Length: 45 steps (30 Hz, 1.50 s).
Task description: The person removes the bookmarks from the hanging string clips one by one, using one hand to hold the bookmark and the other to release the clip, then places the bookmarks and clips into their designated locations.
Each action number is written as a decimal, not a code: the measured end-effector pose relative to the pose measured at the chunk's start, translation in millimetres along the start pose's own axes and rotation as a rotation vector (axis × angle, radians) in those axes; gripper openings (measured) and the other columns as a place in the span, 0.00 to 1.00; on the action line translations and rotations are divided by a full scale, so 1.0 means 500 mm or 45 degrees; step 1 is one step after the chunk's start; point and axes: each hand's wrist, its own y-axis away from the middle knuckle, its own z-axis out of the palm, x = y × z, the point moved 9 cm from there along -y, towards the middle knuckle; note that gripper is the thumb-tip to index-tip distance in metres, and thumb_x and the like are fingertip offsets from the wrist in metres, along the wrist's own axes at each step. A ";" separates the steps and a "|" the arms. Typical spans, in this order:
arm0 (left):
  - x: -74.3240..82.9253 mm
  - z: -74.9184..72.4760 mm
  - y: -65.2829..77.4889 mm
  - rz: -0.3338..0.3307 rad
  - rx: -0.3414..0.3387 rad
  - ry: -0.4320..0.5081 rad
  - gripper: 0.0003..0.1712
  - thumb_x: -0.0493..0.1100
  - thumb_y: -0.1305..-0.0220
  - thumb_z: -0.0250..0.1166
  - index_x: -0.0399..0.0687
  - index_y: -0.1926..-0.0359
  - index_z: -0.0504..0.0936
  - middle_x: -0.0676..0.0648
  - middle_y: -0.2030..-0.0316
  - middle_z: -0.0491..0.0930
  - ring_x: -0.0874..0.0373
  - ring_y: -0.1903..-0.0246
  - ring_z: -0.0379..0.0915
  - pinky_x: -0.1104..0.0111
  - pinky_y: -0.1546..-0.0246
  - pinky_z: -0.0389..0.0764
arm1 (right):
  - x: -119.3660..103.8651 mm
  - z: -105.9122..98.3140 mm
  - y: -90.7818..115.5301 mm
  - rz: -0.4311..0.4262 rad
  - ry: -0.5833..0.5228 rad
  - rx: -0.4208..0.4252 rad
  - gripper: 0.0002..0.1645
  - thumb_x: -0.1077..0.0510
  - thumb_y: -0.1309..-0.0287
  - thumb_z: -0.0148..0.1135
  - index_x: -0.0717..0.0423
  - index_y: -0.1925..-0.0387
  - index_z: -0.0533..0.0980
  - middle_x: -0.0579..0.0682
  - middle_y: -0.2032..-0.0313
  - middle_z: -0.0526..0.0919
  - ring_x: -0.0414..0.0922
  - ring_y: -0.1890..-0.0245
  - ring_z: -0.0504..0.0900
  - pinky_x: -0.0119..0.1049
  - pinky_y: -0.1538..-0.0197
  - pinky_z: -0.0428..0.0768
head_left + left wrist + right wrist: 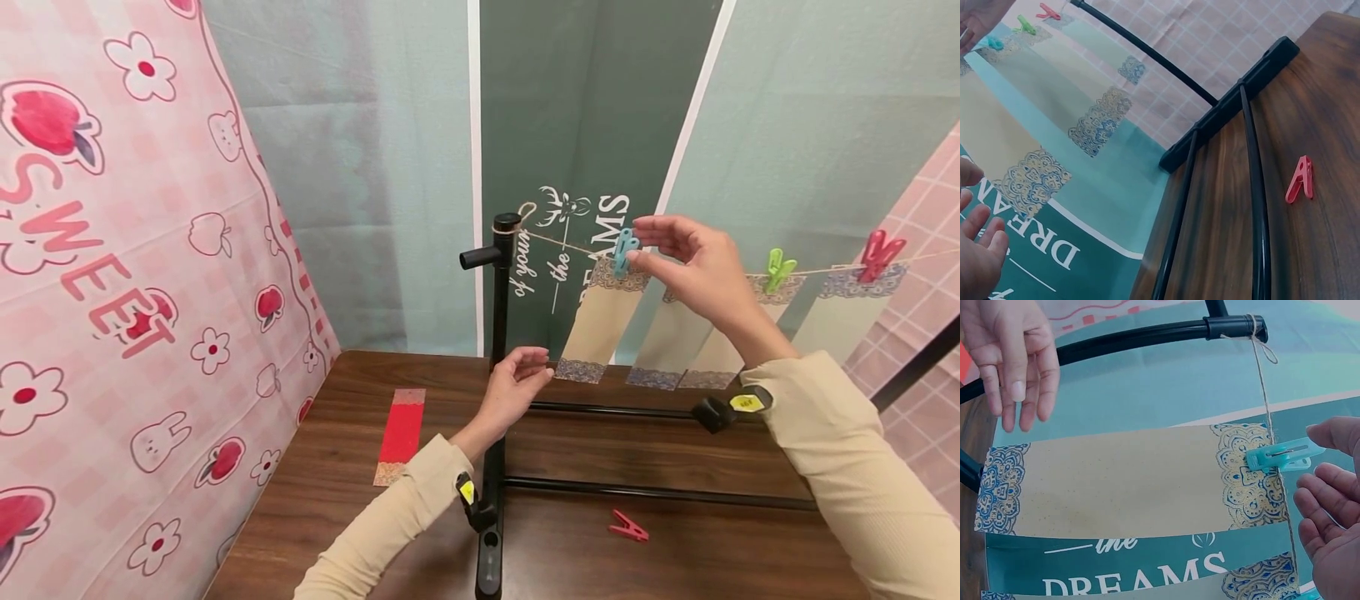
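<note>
Tan, blue-ended paper card (pixel 602 321) hangs pegged

Beige twine (pixel 1261 378) carries it by a blue plastic clothespin (pixel 1267 456). The right hand (pixel 701 271), fingers released, is at the clothespin; the left hand (pixel 513 387), loose and empty, near the card's lower end. Likely light, easily creased: best held by the edges.

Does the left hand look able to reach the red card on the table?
Probably yes: the left hand seems empty, and nothing appears to lie on the red card. In the head view, the sleeve just overlaps its corner, and the black pole passes behind the hand.
</note>
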 end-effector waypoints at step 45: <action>-0.089 0.034 -0.022 -0.046 0.044 -0.192 0.09 0.38 0.39 0.68 0.40 0.57 0.82 0.51 0.66 0.82 0.63 0.65 0.77 0.72 0.60 0.79 | -0.001 0.009 -0.009 -0.022 0.069 0.029 0.23 0.51 0.42 0.69 0.59 0.49 0.79 0.41 0.65 0.84 0.35 0.68 0.81 0.23 0.70 0.74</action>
